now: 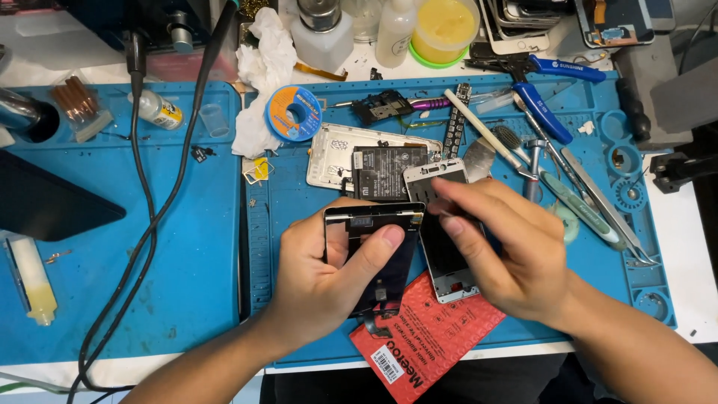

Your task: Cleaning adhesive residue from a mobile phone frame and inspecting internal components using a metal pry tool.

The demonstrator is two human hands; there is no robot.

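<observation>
My left hand (329,277) grips a black phone screen panel (374,258), thumb laid across its glass, holding it just above the blue work mat (194,247). My right hand (501,247) hovers beside it with fingertips pinched together near the panel's top right corner; what they pinch is too small to tell. Under my right hand lies a white phone frame (441,224). Behind it an opened white phone back (336,153) shows a black battery (389,172). A red padded package (426,337) lies under the panel at the mat's front edge.
Blue-handled pliers (546,97), tweezers (606,202), a brush and picks crowd the mat's right side. A solder wick spool (294,112), crumpled tissue (262,75), bottles and a yellow paste jar (445,26) stand behind. Black cables (149,224) cross the left mat; a syringe (34,280) lies far left.
</observation>
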